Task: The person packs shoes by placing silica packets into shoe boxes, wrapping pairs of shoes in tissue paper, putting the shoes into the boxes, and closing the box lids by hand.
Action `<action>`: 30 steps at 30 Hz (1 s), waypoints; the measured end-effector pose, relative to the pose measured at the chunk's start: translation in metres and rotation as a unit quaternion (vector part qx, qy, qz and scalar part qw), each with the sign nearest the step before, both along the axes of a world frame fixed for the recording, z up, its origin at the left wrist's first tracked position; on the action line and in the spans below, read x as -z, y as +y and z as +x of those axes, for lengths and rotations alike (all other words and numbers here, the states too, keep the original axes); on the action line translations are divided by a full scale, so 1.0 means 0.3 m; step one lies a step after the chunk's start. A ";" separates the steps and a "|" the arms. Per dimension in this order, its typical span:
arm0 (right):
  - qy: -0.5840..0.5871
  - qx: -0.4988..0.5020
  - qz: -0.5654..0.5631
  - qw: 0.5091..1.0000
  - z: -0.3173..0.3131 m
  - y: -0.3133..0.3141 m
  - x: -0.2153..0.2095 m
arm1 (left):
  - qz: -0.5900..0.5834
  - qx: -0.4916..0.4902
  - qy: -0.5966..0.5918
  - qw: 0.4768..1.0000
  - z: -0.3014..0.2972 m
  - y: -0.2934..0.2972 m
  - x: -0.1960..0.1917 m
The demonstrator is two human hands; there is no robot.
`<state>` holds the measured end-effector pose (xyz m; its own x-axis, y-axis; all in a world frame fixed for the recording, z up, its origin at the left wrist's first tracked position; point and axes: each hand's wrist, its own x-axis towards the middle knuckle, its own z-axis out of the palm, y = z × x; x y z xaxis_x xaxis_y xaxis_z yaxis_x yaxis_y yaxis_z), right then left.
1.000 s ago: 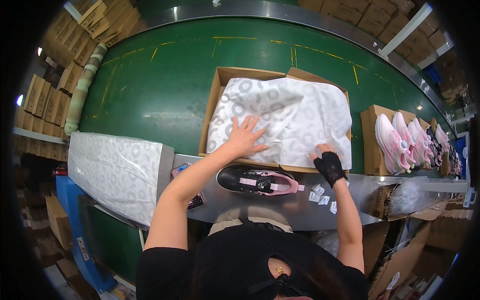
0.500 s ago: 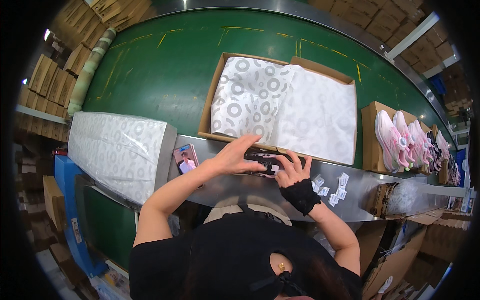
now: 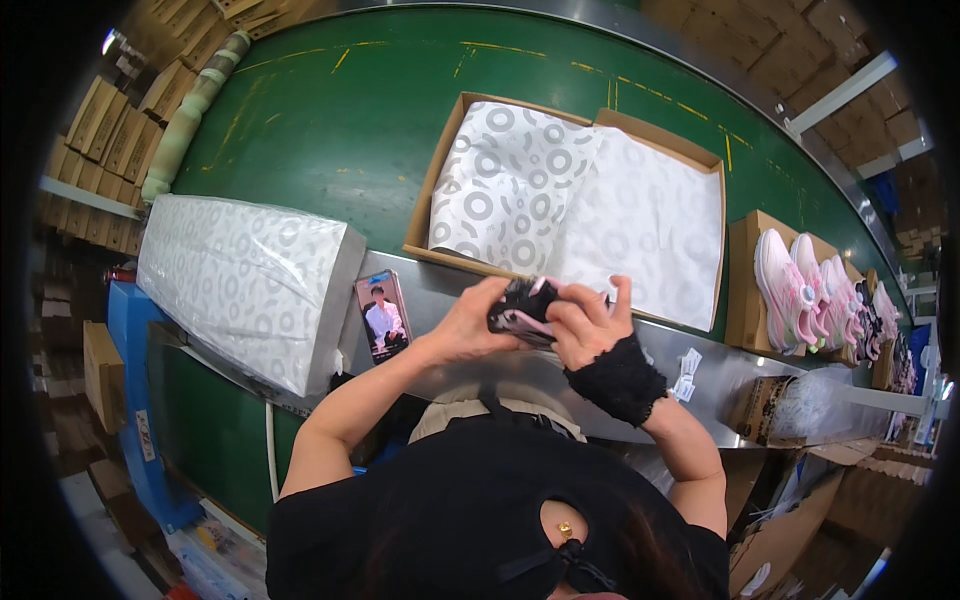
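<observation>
Shoe (image 3: 516,303), black and pink, is held between the left hand (image 3: 466,324) and right hand (image 3: 588,335), at the box's (image 3: 437,182) near side; phone (image 3: 384,316) left on the table (image 3: 428,288).

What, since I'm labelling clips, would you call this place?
Probably a shoe-packing workshop: pink-and-white sneakers in a row, ring-patterned white paper in a brown cardboard box, stacked brown cardboard cartons.

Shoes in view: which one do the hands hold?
The black-and-pink shoe, between left hand and right hand; the row of shoes at right is untouched.
</observation>
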<state>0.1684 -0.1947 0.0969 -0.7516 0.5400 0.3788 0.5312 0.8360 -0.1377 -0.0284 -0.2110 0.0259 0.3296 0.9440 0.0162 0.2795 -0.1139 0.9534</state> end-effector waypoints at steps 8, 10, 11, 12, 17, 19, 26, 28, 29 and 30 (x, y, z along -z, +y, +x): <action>0.240 0.124 0.021 0.963 0.120 0.016 -0.153 | -0.056 -0.127 -0.210 0.968 -0.113 0.137 -0.159; 0.201 0.158 -0.092 0.962 0.133 -0.002 -0.066 | -0.052 -0.143 -0.186 0.971 -0.097 0.222 -0.157; 0.202 0.165 -0.109 0.959 0.140 -0.024 -0.016 | -0.021 -0.163 -0.181 0.970 -0.081 0.270 -0.141; 0.205 0.167 -0.129 0.956 0.141 -0.050 0.030 | 0.010 -0.188 -0.173 0.967 -0.071 0.309 -0.126; 0.183 0.144 -0.273 0.934 0.152 -0.148 0.228 | -0.161 -0.278 -0.233 0.918 0.036 0.515 0.124; 0.171 0.146 -0.293 0.930 0.162 -0.154 0.283 | -0.235 -0.313 -0.112 0.913 0.101 0.541 0.261; 0.663 0.319 -0.595 0.323 0.246 0.069 0.436 | -0.411 -0.059 -0.157 0.896 0.182 0.489 0.152; 0.602 0.443 -0.474 0.466 0.231 0.117 0.376 | -0.344 -0.024 -0.274 0.898 0.138 0.455 0.115; 0.537 0.467 -0.411 0.570 0.214 0.129 0.340 | -0.263 -0.077 -0.268 0.924 0.103 0.442 0.095; 0.462 0.481 -0.341 0.662 0.199 0.134 0.316 | -0.179 -0.130 -0.260 0.940 0.059 0.424 0.077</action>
<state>0.2282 -0.1546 0.0022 0.4477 0.8829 -0.1412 0.1981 -0.2520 -0.9472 -0.0108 -0.0838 0.0030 0.1230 0.9673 -0.2220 -0.2610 0.2473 0.9331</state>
